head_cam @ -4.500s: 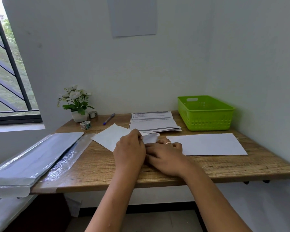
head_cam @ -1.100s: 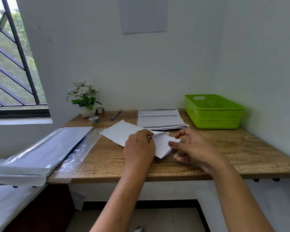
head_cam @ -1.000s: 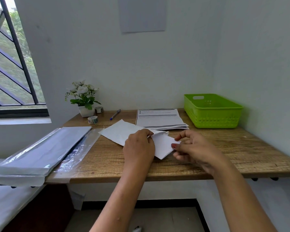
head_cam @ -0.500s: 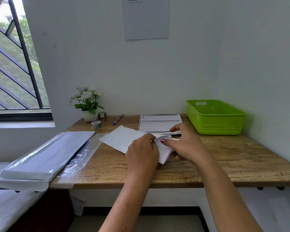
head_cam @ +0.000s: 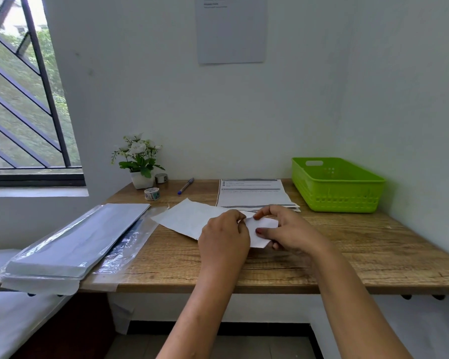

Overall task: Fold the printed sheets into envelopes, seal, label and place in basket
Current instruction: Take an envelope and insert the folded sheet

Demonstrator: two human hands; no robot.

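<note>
Green plastic, the basket (head_cam: pixel 342 200) at the desk's far right showed nothing inside, so no envelope seemed finished. Both hands were close together mid-desk: the left hand (head_cam: pixel 223 238) pinched the edge of a white envelope (head_cam: pixel 187 218), and the right hand (head_cam: pixel 289 229) pinched a folded sheet (head_cam: pixel 263 225) at its mouth. I judged 1 sheet was going in; sealing, labelling and the printed stack (head_cam: pixel 252 194) were left to do.

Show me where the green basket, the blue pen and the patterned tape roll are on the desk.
green basket (head_cam: pixel 344 199), head view, on its front wall.
blue pen (head_cam: pixel 186 186), head view, on the middle of its barrel.
patterned tape roll (head_cam: pixel 152 194), head view, on its outer band.
</note>
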